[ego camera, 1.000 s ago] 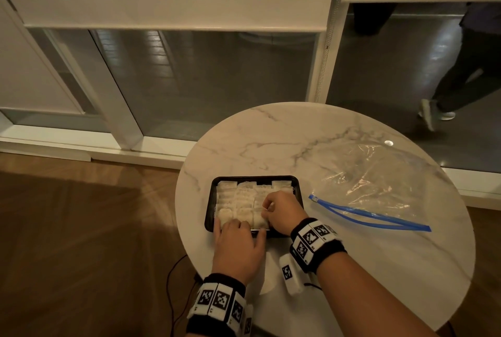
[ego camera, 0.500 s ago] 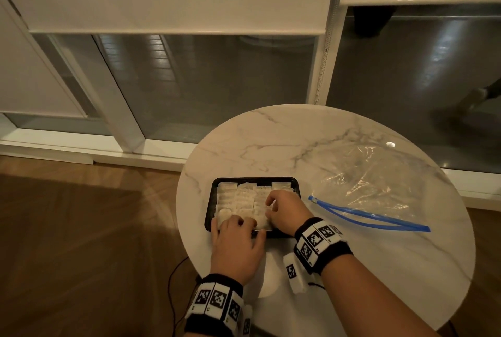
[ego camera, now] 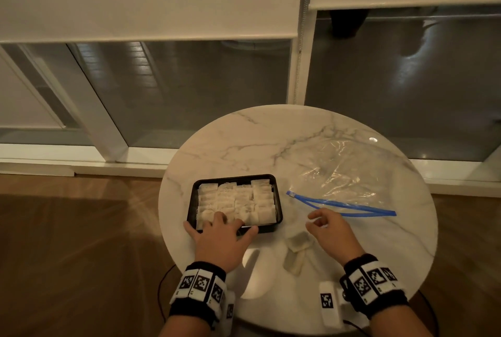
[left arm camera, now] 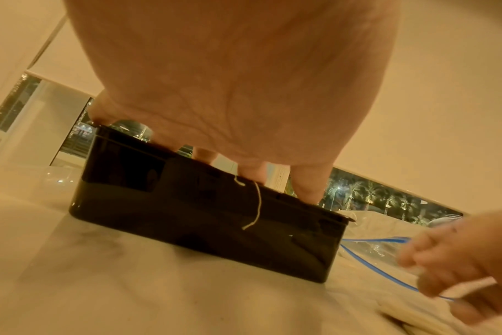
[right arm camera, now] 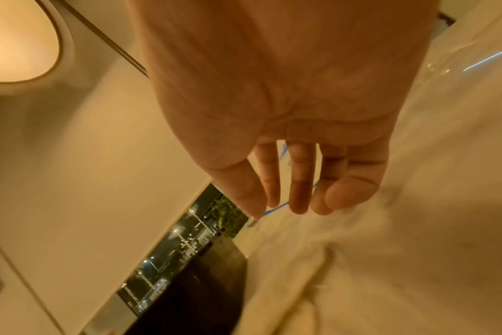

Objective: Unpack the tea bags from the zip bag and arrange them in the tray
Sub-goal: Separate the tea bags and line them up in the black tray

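Observation:
A black tray packed with rows of white tea bags sits left of centre on the round marble table. My left hand rests over the tray's near edge, middle fingers on the front row of bags, thumb and little finger outside the wall. From the left wrist, the fingers dip behind the tray wall, where a tea bag string hangs out. My right hand hovers empty, fingers loosely curled, near the blue zip of the clear zip bag. Two loose tea bags lie under it.
The flattened zip bag covers the table's right half and looks empty. Bare marble lies behind the tray. The table's front edge is right at my wrists, with a dark cable hanging below. Window frames and wooden floor surround the table.
My right hand has left the tray and moved right, above the table near the blue zip. Two loose tea bags now show beneath it. My left hand stays at the tray's near edge.

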